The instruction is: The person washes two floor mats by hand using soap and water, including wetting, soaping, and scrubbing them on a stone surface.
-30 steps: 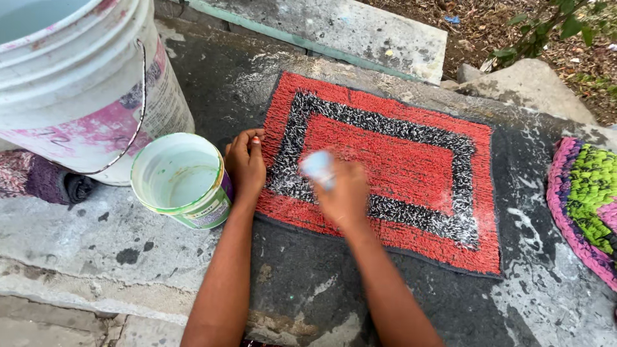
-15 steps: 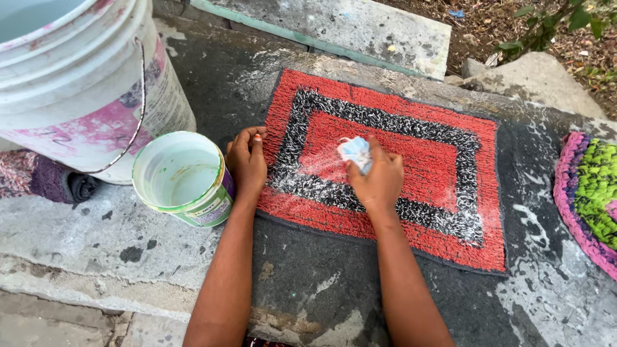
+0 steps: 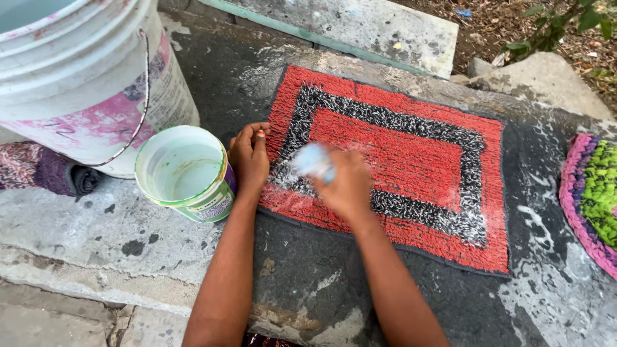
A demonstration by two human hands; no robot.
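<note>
A red shaggy mat point(image 3: 411, 160) with a black-and-white rectangular band lies flat on a wet dark stone slab point(image 3: 321, 283). My left hand point(image 3: 249, 157) presses down on the mat's left edge, fingers curled over it. My right hand point(image 3: 347, 183) is closed on a pale blue scrubbing piece point(image 3: 313, 160), blurred with motion, held against the mat's left part over the black-and-white band. White suds streak the mat near that hand and along its lower right.
A small green-rimmed white tub point(image 3: 183, 172) with a little water stands just left of my left hand. A large white bucket point(image 3: 83, 77) with pink stains is behind it. A purple-and-green mat point(image 3: 594, 193) lies at the right edge. A rolled dark cloth point(image 3: 45, 170) lies at the left.
My right hand with the blue piece swept right across the mat, then back left toward the left hand. The left hand stays on the mat's edge.
</note>
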